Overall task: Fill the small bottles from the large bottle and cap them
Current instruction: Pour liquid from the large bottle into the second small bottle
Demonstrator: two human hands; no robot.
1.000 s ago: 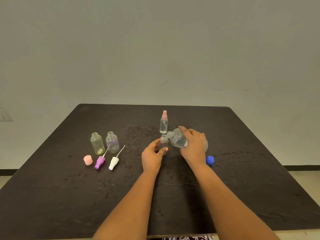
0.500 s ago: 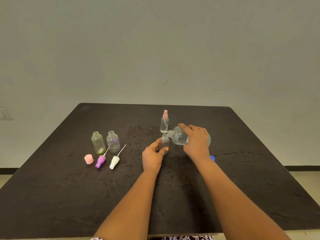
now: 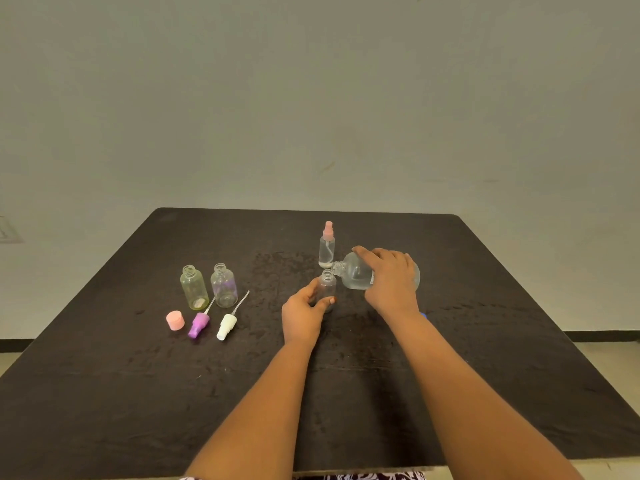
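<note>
one pink-capped small clear bottle [image 3: 327, 249] beyond the left hand [image 3: 303, 315] looks done; that hand grips a second open small bottle [image 3: 327, 285] under the tipped large clear bottle [image 3: 353, 276] clasped by the right hand [image 3: 391, 282]; two open tinted bottles [image 3: 194, 289] left of it wait.

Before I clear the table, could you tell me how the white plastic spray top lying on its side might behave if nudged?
The white plastic spray top lies on its side and looks round, so it would probably roll or pivot. Being small, it is likely light. Its thin dip tube would probably flex rather than resist.
</note>
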